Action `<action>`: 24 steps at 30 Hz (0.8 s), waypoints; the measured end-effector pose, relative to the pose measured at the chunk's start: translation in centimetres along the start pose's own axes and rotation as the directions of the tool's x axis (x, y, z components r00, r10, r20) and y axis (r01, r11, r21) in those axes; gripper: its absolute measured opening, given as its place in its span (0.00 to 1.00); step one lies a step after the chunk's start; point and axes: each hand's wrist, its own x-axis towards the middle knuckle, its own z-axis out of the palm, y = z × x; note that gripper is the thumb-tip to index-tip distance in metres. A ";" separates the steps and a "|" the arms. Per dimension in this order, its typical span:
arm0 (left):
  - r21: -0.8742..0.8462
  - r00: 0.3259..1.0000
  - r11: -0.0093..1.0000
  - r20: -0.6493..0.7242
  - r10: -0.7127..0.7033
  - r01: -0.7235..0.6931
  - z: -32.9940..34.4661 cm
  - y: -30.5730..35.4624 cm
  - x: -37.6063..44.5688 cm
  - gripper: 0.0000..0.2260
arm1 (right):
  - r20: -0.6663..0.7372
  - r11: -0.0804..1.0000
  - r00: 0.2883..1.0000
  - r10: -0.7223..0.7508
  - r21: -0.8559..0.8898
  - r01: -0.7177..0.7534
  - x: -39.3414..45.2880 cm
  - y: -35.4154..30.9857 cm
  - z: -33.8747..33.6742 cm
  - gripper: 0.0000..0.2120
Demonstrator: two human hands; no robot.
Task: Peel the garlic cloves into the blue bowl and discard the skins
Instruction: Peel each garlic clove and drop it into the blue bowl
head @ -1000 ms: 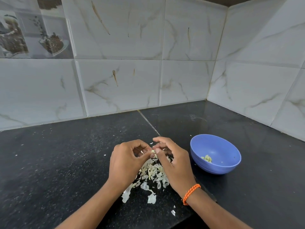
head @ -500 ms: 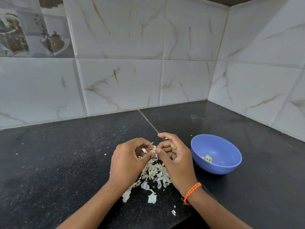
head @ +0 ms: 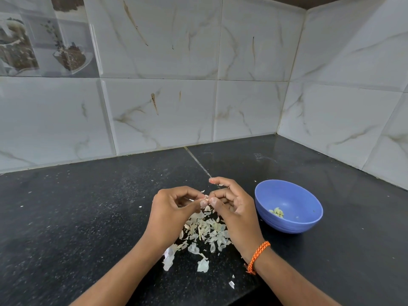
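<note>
My left hand [head: 174,212] and my right hand [head: 234,208] meet fingertip to fingertip above the black counter. Between their thumbs and fingers they pinch a small garlic clove [head: 206,197], mostly hidden, with a bit of pale skin showing. The right index finger sticks up and away. Under the hands lies a heap of papery garlic skins [head: 204,233]. The blue bowl [head: 309,215] stands just right of my right hand, with a few peeled cloves [head: 277,212] in its bottom.
The black granite counter [head: 77,217] runs back to marble-look wall tiles [head: 165,107], which form a corner at the right. Stray skin flakes [head: 231,284] lie near the front edge. An orange thread band [head: 257,256] circles my right wrist.
Both hands have lifted slightly off the skin heap, and the right index finger has straightened upward. The bowl and skins have not moved.
</note>
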 end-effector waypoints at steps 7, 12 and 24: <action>-0.093 0.998 0.993 0.009 -0.066 0.067 0.0 0.0 0.0 0.05 | -0.036 0.960 0.998 -0.053 -0.278 0.041 -0.4 0.6 -0.2 0.13; -0.098 0.998 0.993 0.010 -0.062 0.062 -0.2 0.1 -0.1 0.05 | -0.030 0.909 0.991 -0.127 -0.404 0.104 -0.1 0.6 0.3 0.20; -0.168 0.995 0.981 0.014 -0.099 0.100 -0.2 0.0 0.2 0.07 | -0.037 0.986 0.999 -0.035 -0.162 0.029 0.0 -0.3 0.4 0.18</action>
